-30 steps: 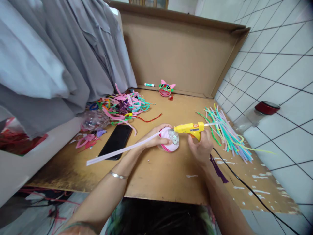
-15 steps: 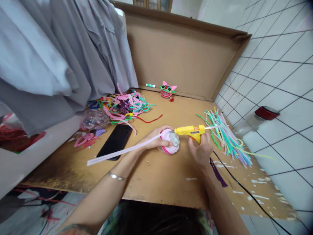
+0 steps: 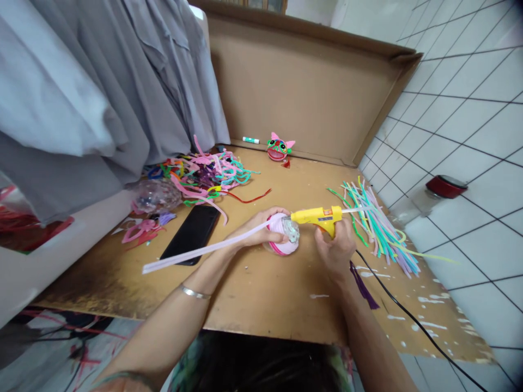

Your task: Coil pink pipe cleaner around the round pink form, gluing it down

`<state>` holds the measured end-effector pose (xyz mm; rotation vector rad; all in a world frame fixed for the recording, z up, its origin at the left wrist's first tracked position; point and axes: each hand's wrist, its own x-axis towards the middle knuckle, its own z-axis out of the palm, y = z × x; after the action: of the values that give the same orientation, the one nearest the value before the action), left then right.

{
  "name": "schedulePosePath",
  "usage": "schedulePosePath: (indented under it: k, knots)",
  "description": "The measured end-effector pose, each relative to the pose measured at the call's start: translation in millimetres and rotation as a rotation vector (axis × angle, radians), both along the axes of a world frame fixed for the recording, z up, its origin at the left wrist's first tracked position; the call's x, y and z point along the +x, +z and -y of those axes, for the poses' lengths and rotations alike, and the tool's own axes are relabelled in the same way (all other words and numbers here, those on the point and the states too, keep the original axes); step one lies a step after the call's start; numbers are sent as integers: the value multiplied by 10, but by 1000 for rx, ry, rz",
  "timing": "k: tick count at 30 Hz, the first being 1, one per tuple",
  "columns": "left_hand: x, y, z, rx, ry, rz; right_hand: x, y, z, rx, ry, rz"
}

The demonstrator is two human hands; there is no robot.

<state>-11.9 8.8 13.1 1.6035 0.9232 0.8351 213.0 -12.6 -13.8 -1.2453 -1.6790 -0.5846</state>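
Observation:
My left hand (image 3: 263, 228) holds a round pink and white ball-shaped piece (image 3: 281, 246) with a clear, greenish top. A long pale lilac pipe cleaner (image 3: 204, 250) runs from that piece out to the lower left, passing over my left hand. In my right hand (image 3: 338, 247) is a yellow glue gun (image 3: 316, 216), gripped by its handle. Its nozzle points left and meets the upper edge of the round piece. A clear glue stick sticks out of the gun's back end.
A black phone (image 3: 191, 235) lies left of my hands, below a tangled pile of pipe cleaners (image 3: 212, 171). More pipe cleaners (image 3: 384, 231) and a purple tassel (image 3: 363, 286) lie right. A small animal-face figure (image 3: 278, 148) and glue tube (image 3: 250, 140) are near the cardboard wall (image 3: 294, 92).
The view has shifted very slightly. Both hands, the round piece and the glue gun keep nearly the same positions.

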Motion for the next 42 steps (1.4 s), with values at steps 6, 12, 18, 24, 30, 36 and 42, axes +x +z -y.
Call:
schedulePosePath:
  k: [6,12,18,24,30,36,42]
  knots:
    - [-5,-18,-17,-10,-6,-5,10,6,8,-24,20,-15]
    - [-2,-32,-30,-1,-6,-13,14,-2,6,-23,19,-6]
    - [-3,20,11,-14,-12,1,12,-4,3,4,-4,-7]
    - [-10,-24,-18,18,1,-32,5,7,7,-11,16,-2]
    - [-12,-14,-14,22,-13,-27,12,24,11,11,41,8]
    - [-7,-29,-21,19,-7,-26,19,15,12,-4,56,-8]
    - [-8,-55,-26,20,-1,-10,22,12,14,-27,34,-35]
